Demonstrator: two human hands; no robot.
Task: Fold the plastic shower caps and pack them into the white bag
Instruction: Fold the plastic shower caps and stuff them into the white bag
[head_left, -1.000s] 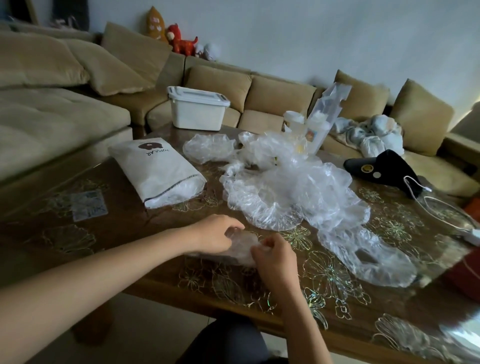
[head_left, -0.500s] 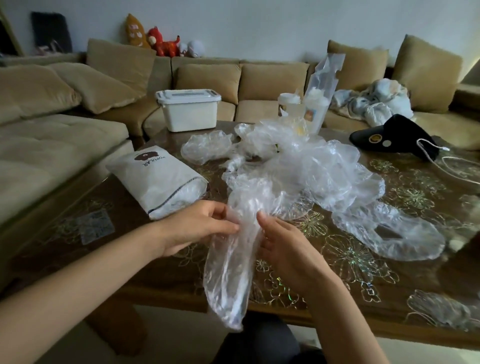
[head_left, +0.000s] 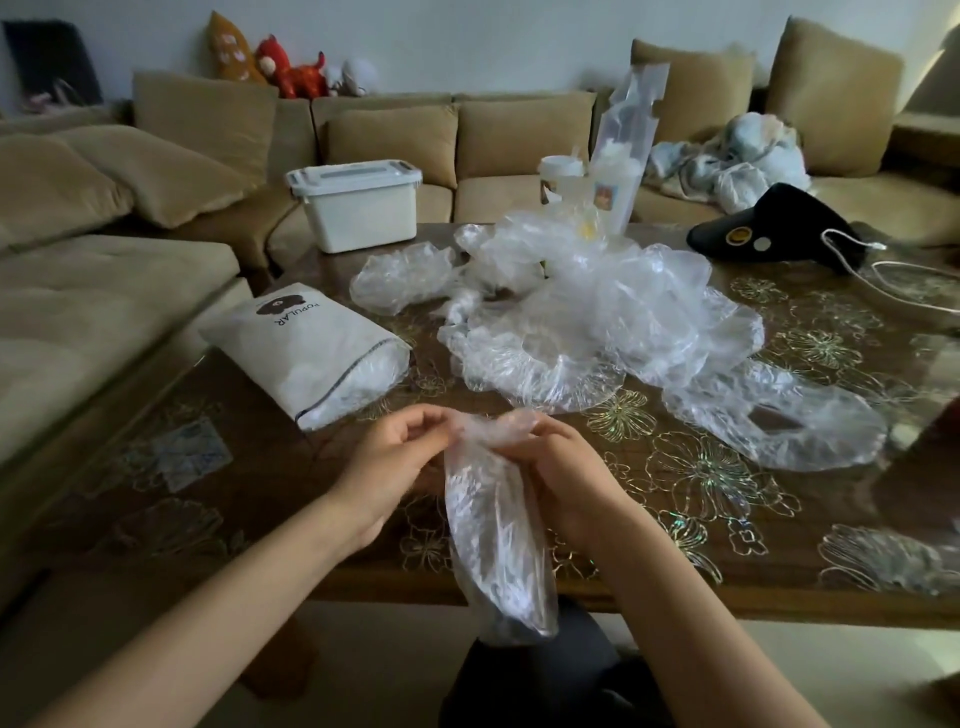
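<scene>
A clear plastic shower cap (head_left: 496, 540) hangs down past the table's front edge, gathered into a long strip. My left hand (head_left: 389, 462) pinches its top end and my right hand (head_left: 566, 478) grips the same bunched top from the other side. The white bag (head_left: 306, 345) printed with "POPULAR" lies on the table to the left, its open mouth facing me with plastic showing inside. A heap of loose shower caps (head_left: 587, 322) covers the middle of the table, one more cap (head_left: 779, 415) lies flat at the right and a crumpled one (head_left: 400, 278) behind the bag.
The dark glass-topped table (head_left: 727, 530) has gold flower patterns. A white lidded box (head_left: 356, 202) stands at its far left edge, cups and a clear packet (head_left: 618, 171) at the back, a black device (head_left: 779, 234) with a white cable at the right. A tan sofa surrounds the table.
My hands lifted the cap off the table a second ago; since then they have drawn together at its top end and lowered, so the cap hangs narrower and more bunched.
</scene>
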